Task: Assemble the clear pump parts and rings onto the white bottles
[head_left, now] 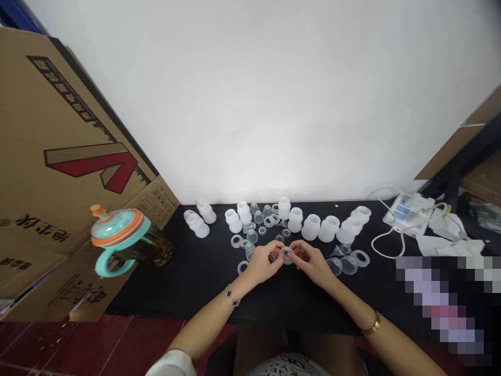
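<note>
Both my hands meet over the black table, pinching one clear ring-shaped bottle part (287,255) between them. My left hand (266,261) grips its left side, and my right hand (311,261) has fingers on its right side. Behind them stand several white baby bottles without tops, such as one bottle (312,227). Clear nipples (252,236) and a loose ring (236,241) lie scattered left of my left hand. Near my right hand are a clear dome cover (349,265) and another ring (360,258). Two bottles with tops fitted (199,225) stand at the far left.
A large jug with a turquoise and orange lid (121,230) stands at left before a big cardboard box (58,156). White cables (391,250) and papers (450,245) lie at right. A white wall (274,104) rises behind the table (188,287).
</note>
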`<state>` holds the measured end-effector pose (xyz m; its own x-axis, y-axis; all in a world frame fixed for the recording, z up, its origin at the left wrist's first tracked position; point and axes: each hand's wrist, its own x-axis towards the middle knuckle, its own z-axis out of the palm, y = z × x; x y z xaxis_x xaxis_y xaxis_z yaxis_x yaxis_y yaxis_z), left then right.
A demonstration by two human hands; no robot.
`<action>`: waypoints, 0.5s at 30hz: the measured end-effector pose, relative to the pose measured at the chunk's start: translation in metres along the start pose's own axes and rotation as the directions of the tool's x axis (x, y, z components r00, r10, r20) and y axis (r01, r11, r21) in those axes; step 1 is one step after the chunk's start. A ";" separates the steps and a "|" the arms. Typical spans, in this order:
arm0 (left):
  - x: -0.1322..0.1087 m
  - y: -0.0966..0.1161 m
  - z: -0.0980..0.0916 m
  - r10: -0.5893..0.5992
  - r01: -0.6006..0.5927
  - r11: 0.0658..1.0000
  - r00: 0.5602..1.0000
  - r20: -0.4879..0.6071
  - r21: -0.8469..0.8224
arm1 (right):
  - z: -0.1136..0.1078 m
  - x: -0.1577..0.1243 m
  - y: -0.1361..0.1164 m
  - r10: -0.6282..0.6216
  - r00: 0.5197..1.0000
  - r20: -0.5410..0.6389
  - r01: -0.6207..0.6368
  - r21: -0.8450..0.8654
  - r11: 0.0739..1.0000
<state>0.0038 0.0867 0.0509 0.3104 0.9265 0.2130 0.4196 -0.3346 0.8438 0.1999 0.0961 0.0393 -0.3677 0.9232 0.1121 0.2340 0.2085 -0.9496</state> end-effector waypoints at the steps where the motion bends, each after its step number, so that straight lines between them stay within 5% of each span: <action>1: -0.001 0.000 0.000 0.010 -0.010 1.000 1.000 0.012 -0.013 | 0.000 0.000 -0.001 -0.001 1.000 -0.004 0.001 -0.016 1.000; 15: 0.001 -0.001 -0.001 -0.100 0.105 0.985 0.994 0.042 -0.140 | 0.000 -0.004 -0.008 -0.047 0.999 -0.003 0.046 -0.116 0.992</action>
<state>0.0024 0.0881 0.0506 0.3026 0.9471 0.1066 0.3267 -0.2081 0.9219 0.1993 0.0911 0.0467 -0.3759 0.9132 0.1572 0.3196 0.2870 -0.9030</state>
